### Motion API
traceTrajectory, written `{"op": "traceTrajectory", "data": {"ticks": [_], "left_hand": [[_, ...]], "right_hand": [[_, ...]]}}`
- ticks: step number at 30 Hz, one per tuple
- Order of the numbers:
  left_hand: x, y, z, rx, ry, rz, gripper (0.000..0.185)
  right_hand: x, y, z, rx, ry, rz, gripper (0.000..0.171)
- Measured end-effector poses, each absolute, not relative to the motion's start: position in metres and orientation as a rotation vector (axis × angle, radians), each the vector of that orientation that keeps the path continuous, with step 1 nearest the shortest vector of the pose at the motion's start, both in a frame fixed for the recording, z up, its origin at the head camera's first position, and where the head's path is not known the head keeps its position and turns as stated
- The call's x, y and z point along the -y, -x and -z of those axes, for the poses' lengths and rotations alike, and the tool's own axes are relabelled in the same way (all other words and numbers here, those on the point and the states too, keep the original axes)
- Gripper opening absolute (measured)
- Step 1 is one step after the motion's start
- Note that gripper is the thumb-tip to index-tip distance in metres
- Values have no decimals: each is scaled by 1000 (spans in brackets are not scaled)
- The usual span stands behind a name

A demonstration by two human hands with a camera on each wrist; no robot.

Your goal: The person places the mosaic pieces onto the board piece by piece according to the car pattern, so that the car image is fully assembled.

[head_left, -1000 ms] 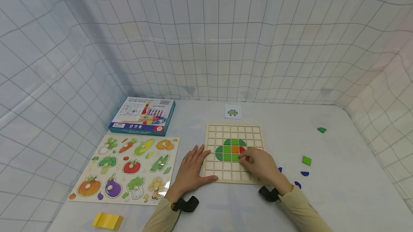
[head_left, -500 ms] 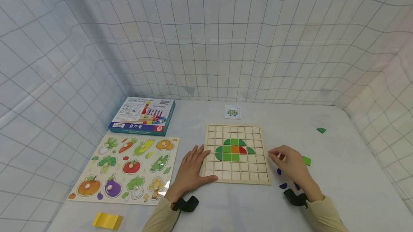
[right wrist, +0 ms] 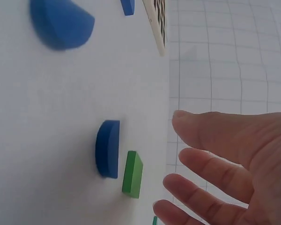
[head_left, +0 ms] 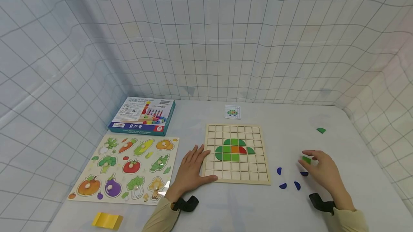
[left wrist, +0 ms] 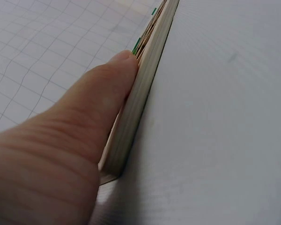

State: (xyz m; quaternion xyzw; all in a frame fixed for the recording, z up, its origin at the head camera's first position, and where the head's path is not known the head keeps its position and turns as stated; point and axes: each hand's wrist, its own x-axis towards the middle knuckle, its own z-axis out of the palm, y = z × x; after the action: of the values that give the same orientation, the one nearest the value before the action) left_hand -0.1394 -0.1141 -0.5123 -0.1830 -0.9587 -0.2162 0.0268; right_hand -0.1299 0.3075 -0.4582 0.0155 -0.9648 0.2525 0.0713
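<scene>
My left hand [head_left: 191,169] rests spread on the left edge of a wooden grid board [head_left: 222,176]; in the left wrist view its thumb [left wrist: 107,84] lies along the board's side. Green, orange and red tiles [head_left: 235,149] form a patch in the board's cells. My right hand [head_left: 326,174] hovers over a green square tile [head_left: 306,160], thumb and forefinger parted on either side of it in the head view. From the right wrist, the green tile [right wrist: 132,174] lies on the table apart from the fingers, beside a blue half-round tile [right wrist: 108,149].
Several blue half-round tiles [head_left: 283,186] lie right of the board. A green quarter-round tile [head_left: 321,130] is farther back. Behind the board lies a small pattern card [head_left: 232,112]. At left are a vegetable puzzle [head_left: 123,180], a box [head_left: 142,117] and a yellow block [head_left: 108,221].
My right hand has left the board and moved right to the green square tile. A green rounded tile now shows in the cell right of the red one. The left hand stays put.
</scene>
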Motion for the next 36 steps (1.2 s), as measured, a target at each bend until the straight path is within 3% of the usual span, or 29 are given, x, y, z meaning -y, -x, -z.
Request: {"op": "traceTrajectory", "data": {"ticks": [7, 25, 36], "left_hand": [[115, 139, 511, 2972, 561, 666, 91], [114, 139, 510, 2977, 564, 661, 91], [114, 137, 508, 2978, 565, 680, 90]], "right_hand": [[-318, 128, 463, 3012, 4, -786, 49], [-317, 133, 471, 3027, 141, -783, 29], [-314, 139, 470, 3066, 148, -830, 37]]}}
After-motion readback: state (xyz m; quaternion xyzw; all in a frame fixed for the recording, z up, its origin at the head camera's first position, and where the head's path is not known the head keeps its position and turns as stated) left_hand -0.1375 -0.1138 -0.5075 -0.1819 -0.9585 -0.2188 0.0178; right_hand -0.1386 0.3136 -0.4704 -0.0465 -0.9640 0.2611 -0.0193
